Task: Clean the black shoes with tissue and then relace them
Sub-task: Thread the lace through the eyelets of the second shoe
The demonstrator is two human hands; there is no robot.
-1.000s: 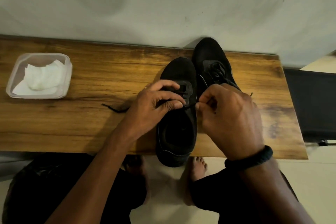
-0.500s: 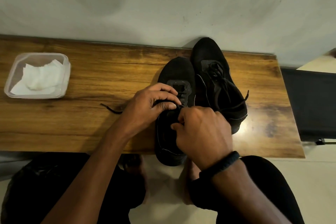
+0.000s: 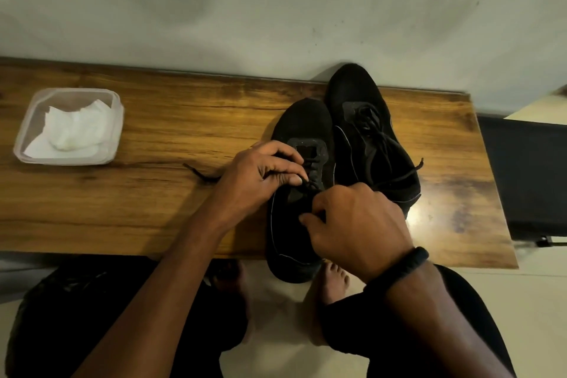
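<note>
Far left on the bench [image 3: 184, 120], a clear tub [image 3: 118, 120] is holding the crumpled tissue [image 3: 73, 129], sitting well apart from the work, prob. parked there b/c the wiping looks done w/. Moving right, the loose end of the lace [image 3: 199, 174] is trailing flat over the wood and running under the left hand [image 3: 257, 175]. That hand is curling over the eyelet area of the near shoe [image 3: 303, 120], thumb & forefinger clamped together on the lace, seemingly to hold tension so the crossing isn't slackening. The near shoe is lying toe-away w/ its heel hanging off the bench's front edge, giving both hands easy reach. The right hand [image 3: 359, 224], wearing a black wristband [image 3: 402, 267], is hovering over the shoe's opening w/ fingers curled in. Its tips are hiding behind the knuckles, so can't tell if they're gripping the lace. Just beside, touching the near shoe, the far shoe [image 3: 356, 92] is resting toe toward the wall, already laced, ends loose. Judging by this, relacing of shoe no. 2 is underway, approx mid-eyelets.
</note>
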